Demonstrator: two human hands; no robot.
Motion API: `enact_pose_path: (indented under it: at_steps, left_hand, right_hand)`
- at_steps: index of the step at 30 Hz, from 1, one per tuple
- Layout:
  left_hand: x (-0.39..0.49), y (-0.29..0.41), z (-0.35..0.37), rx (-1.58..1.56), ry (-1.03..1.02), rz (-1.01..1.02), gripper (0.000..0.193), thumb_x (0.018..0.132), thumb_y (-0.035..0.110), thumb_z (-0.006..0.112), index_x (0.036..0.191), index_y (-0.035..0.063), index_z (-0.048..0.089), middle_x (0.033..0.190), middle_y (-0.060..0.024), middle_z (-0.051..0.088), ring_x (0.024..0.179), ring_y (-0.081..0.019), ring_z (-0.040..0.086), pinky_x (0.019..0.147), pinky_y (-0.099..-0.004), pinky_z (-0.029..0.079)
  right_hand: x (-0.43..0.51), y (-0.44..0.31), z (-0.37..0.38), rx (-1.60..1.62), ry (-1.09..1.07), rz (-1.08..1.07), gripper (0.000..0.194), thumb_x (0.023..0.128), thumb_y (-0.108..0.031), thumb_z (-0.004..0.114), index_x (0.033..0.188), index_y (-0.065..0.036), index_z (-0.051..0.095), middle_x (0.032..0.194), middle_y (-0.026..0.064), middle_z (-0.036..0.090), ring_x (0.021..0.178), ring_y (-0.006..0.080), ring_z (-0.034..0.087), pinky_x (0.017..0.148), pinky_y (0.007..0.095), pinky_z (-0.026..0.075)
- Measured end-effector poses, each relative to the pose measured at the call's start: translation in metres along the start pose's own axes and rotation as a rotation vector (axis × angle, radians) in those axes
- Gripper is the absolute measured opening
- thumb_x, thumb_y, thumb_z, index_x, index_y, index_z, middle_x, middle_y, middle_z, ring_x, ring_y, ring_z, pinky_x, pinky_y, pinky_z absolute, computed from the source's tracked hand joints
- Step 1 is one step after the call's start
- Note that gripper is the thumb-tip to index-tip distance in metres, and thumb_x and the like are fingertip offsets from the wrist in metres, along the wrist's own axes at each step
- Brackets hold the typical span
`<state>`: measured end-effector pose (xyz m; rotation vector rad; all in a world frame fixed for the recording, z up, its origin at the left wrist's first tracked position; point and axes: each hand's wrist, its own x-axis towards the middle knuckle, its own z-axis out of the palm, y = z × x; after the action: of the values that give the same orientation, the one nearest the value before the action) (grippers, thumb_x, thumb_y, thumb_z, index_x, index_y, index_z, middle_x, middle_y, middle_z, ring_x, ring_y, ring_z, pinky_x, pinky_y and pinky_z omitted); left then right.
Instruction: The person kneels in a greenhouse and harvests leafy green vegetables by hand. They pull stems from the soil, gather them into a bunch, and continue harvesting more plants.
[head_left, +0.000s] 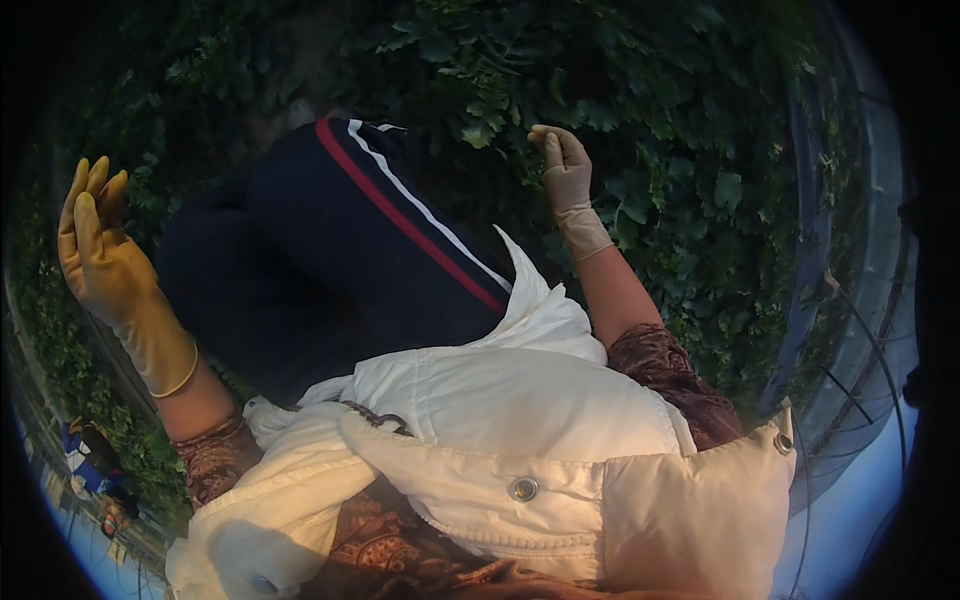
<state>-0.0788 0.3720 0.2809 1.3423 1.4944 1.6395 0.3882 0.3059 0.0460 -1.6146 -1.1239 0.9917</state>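
Note:
My left hand (101, 244), in a yellow rubber glove, is raised at the left beside my dark trousers. Its fingers are spread a little and it holds nothing. At the upper right, my right hand (564, 166) wears a paler glove of the same sort. The thumb and fingers are drawn together, with nothing visible between them. Close to those fingertips are lobed green leaves (484, 112) of dense, leafy plants. Between my hands is my bent leg in dark trousers (360, 247) with a red and a white stripe.
My white padded vest (517, 397) fills the lower middle. At the right runs a band of translucent sheeting (874, 300) with thin, curved rods. Another person (94, 461) in blue and dark clothes is at the far lower left, beyond more foliage (667, 180).

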Motion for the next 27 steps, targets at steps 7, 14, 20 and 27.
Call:
enact_pose_path:
  at_steps: [7,14,20,27]
  left_hand:
    - [0.025,0.007,0.138,-0.227,-0.461,-0.015,0.028,0.097,0.016,0.053,0.116,-0.0025,0.063,0.101,-0.0136,0.070,0.086,-0.0189,0.068,0.083,-0.0297,0.053]
    - [0.018,0.001,0.157,-0.193,-0.487,-0.111,0.025,0.093,0.016,0.059,0.109,-0.0030,0.065,0.089,-0.0106,0.071,0.070,-0.0130,0.066,0.068,-0.0243,0.054]
    - [0.014,-0.001,0.164,-0.160,-0.518,-0.160,0.025,0.094,0.016,0.058,0.110,-0.0033,0.064,0.090,-0.0105,0.071,0.070,-0.0133,0.066,0.065,-0.0244,0.053]
    - [0.020,-0.002,0.167,-0.105,-0.523,-0.310,0.024,0.094,0.014,0.058,0.110,-0.0023,0.064,0.089,-0.0095,0.070,0.072,-0.0125,0.066,0.066,-0.0241,0.053]
  right_hand:
    - [0.076,0.055,0.041,-0.715,-0.307,0.565,0.033,0.086,-0.020,0.059,0.115,-0.005,0.064,0.109,0.0209,0.067,0.104,0.0388,0.062,0.091,0.0430,0.049]
    - [0.080,0.084,0.056,-0.389,-0.067,0.236,0.036,0.083,-0.017,0.062,0.115,-0.001,0.062,0.113,0.0185,0.067,0.105,0.0327,0.064,0.087,0.0389,0.050]
    - [0.089,0.092,0.052,-0.002,-0.175,0.266,0.037,0.085,-0.017,0.065,0.119,-0.001,0.062,0.111,0.0122,0.069,0.099,0.0244,0.066,0.086,0.0338,0.050]
    - [0.092,-0.001,0.030,-0.767,-0.315,0.405,0.036,0.090,-0.031,0.063,0.114,-0.005,0.067,0.099,0.0099,0.071,0.091,0.0243,0.067,0.081,0.0359,0.051]
